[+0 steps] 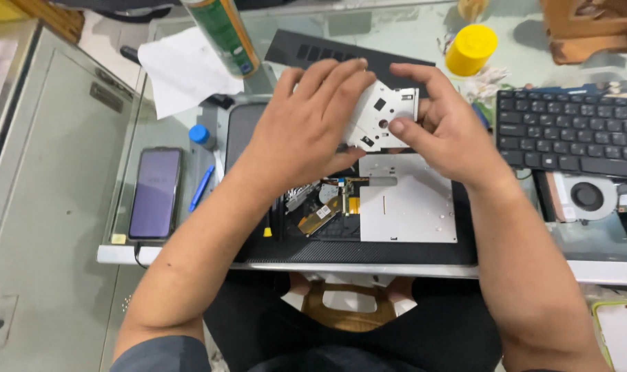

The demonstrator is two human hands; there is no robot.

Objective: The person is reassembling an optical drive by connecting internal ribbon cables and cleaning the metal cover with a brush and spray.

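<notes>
Head view, looking down at a glass-topped desk. Both hands meet at upper centre of the frame on a thin white metal plate [386, 117] with cut-outs and small holes. Left hand [306, 131] lies over the plate's left part, fingers curled across its top face and closed onto it; right hand [448, 127] pinches the plate's right edge, thumb on the top face and fingers behind. The plate is lifted clear, held above the opened optical drive [389, 207], which sits at centre frame on a dark mat [258, 251]. State of work, judged from the layout: the drive's cover appears already off, since the left part of the drive shows exposed mechanism, an amber flex ribbon and small circuit parts, while the right part is still covered by a flat silver panel. So the opening stage looks done; whatever concerns the inner parts looks untouched, and nothing shows refitting. Surroundings: a phone [155, 193] with a dim screen at left, a blue pen [202, 187] just beside it, a blue-capped item above the pen, white paper [179, 69] and a green spray can [224, 34] at upper left, a yellow cap [470, 49] at upper right, a black keyboard [568, 131] at right with a cooling fan [588, 196] below it.
</notes>
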